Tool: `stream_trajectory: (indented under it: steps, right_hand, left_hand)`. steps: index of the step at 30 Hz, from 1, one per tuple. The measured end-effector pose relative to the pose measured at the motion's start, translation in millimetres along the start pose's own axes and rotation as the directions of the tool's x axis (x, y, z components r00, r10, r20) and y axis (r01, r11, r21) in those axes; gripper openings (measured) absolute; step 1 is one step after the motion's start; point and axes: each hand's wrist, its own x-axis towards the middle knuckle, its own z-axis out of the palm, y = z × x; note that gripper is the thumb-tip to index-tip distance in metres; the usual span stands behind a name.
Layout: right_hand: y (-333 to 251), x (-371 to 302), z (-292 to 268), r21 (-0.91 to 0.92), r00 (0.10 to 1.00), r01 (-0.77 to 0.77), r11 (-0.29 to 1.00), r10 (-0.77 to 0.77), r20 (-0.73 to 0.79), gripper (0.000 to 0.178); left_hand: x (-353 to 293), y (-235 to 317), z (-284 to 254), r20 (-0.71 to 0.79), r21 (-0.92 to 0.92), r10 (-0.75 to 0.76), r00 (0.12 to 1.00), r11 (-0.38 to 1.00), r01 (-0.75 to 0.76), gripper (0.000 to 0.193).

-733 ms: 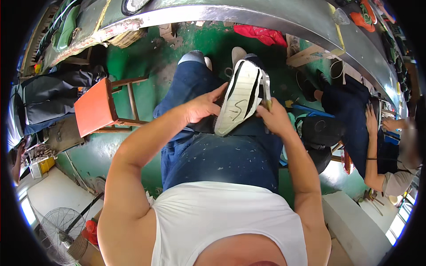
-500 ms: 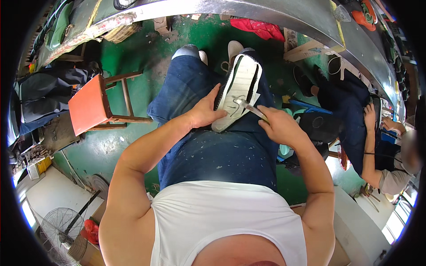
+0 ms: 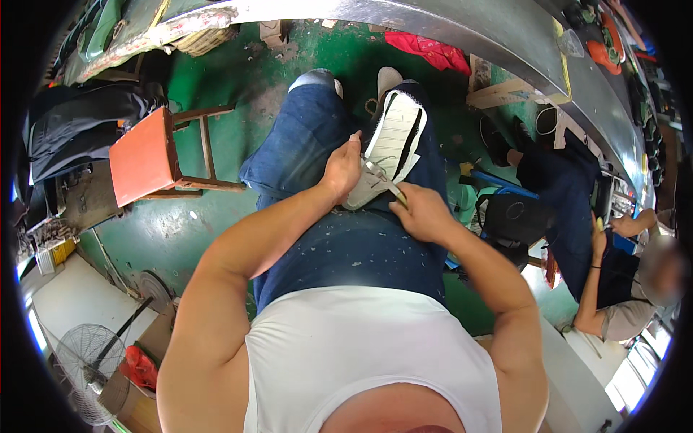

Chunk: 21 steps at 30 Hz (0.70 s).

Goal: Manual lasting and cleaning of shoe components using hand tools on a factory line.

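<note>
A shoe [image 3: 399, 124] rests sole side up on my right thigh, its white bottom board showing inside a dark, frayed upper edge. My left hand [image 3: 343, 169] is closed against the shoe's left side, with the fingers pointing toward its far end. In my right hand [image 3: 424, 211] is a pincers-like metal hand tool [image 3: 382, 177] with a pale handle. The tool's metal head lies over the shoe's left edge, close beside my left hand. I cannot make out what its tip touches.
An orange-seated wooden stool [image 3: 144, 155] stands at the left. A long metal-edged workbench [image 3: 404, 16] runs across the far side, with a red cloth [image 3: 427, 52] below it. Another person [image 3: 599, 289] sits at the right. A wire fan [image 3: 92, 353] stands at the lower left.
My right hand has brought the tool left and toward me, from the board's middle to the shoe's left edge. My left hand has shifted slightly right, and its fingers are closer together.
</note>
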Motion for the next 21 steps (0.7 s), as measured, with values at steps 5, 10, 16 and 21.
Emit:
stream_trajectory:
  steps: [5, 10, 16, 21]
  right_hand:
    - [-1, -1, -39, -0.156, 0.983, -0.022, 0.988, 0.05, 0.178, 0.028]
    - [7, 16, -44, -0.497, 0.961, 0.061, 0.866, -0.184, -0.204, 0.021]
    - [46, 21, -6, -0.105, 0.952, -0.037, 0.994, 0.003, -0.306, 0.027]
    - [56, 16, -39, 0.03, 0.975, -0.216, 0.976, 0.217, -0.036, 0.024]
  left_hand:
    - [-8, 8, -1, -0.052, 0.466, 0.348, 0.936, 0.837, -0.286, 0.054]
    - [-2, 3, -2, 0.038, 0.48, 0.426, 0.904, 0.785, -0.391, 0.048]
    - [-7, 21, -9, 0.324, 0.629, 0.509, 0.798, 0.514, -0.584, 0.053]
    - [-5, 48, -8, 0.476, 0.723, 0.273, 0.836, 0.42, -0.549, 0.056]
